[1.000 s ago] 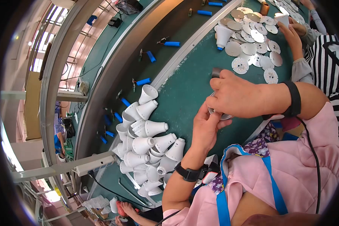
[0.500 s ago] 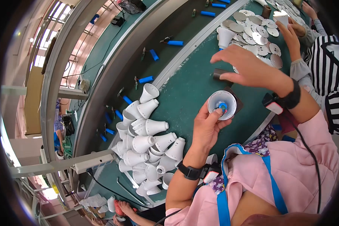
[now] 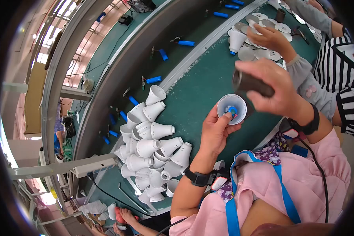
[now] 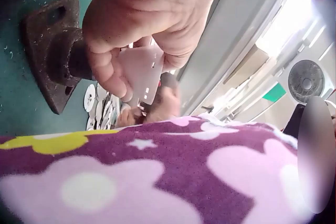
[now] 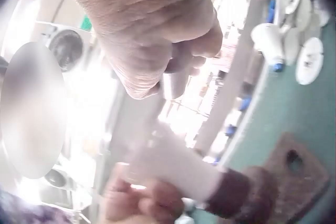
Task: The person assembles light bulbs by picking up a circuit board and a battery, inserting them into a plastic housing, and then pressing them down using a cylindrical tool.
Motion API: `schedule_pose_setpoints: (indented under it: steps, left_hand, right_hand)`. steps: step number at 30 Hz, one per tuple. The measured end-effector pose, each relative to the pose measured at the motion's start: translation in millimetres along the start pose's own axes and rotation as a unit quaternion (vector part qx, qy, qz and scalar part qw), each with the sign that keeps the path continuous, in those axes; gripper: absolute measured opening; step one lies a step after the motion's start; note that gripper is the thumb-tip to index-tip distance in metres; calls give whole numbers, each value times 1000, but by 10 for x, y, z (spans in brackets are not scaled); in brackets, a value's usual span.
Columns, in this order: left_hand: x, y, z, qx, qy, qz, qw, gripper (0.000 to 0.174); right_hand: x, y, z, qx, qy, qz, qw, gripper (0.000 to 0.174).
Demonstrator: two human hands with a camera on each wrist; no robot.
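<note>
My left hand [image 3: 216, 131] grips a white cone-shaped lamp housing [image 3: 224, 101], its wide mouth facing up. The thumb reaches over the rim onto a blue cylinder with a small circuit board [image 3: 232, 111] inside. In the left wrist view, the housing's narrow end points toward a rusty metal stand [image 4: 50, 58] with a flat base; the right wrist view shows it meeting the stand's upright post. My right hand [image 3: 279, 84] holds a dark metal cylinder [image 3: 253, 83] just above and to the right of the housing, blurred by motion.
White housings [image 3: 151, 149] lie heaped on the left of the green table [image 3: 196, 86]. Round metal discs [image 3: 259, 23] are piled at the back right, beside another housing [image 3: 236, 41]. Blue cylinders [image 3: 153, 80] lie along the dark channel. Another person's hand [image 3: 273, 39] reaches over the discs.
My right hand left the housing's mouth, reached to the dark metal cylinder on the table and now holds it raised beside the housing. The other person's hand moved left over the discs.
</note>
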State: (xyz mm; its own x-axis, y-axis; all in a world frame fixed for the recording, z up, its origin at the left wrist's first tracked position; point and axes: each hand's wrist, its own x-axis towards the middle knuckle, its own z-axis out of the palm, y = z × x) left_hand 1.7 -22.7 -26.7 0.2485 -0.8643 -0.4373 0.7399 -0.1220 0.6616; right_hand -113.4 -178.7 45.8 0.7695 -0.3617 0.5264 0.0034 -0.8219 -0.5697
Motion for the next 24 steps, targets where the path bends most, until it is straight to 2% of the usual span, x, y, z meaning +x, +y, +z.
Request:
schedule_pose_setpoints:
  steps: [1,3,5,8,10,11,12,14,15,17,21,23,24]
  left_hand:
    - [2,-2,5,-8,1,5,1000,42]
    - [2,-11,4,-18,-2,15,1000,42]
    - [12,5,2,-3,-4,11,1000,42]
    - [-7,-9,22,-8,1,16,1000,43]
    - [-27,-14,7,-4,-12,18,1000,43]
    - [-25,-4,-3,1,-26,22,999,43]
    - [-29,9,-26,3,-26,23,999,43]
    - [-21,44,-63,-69,-111,21,991,44]
    - [-12,48,-58,-70,-111,24,991,44]
    - [-13,27,-57,-44,-90,21,995,46]
    - [-8,3,-90,-60,-94,22,994,45]
    - [4,18,-82,-48,-89,10,995,45]
    - [7,16,-81,-50,-90,11,995,45]
  right_hand:
    - [-11,-90,-53,-8,-11,-78,997,51]
    - [-120,-127,59,-88,-174,-85,977,56]
    - [-120,-130,75,-100,-161,-99,977,56]
    - [4,-234,-19,-75,-123,-63,988,55]
    - [86,-287,-25,-53,-22,-102,993,49]
    - [42,-247,15,-54,-20,-104,993,49]
    - [-1,-229,89,-99,-101,-91,986,53]
    - [-13,-174,38,-162,-227,-80,957,55]
    - [19,-196,16,-163,-228,-83,956,55]
    - [23,-243,13,-122,-141,-85,979,42]
    - [51,-317,43,-125,-91,-91,984,40]
    - [5,-208,76,-176,-233,-103,951,50]
    - [17,-203,60,-179,-235,-114,949,51]
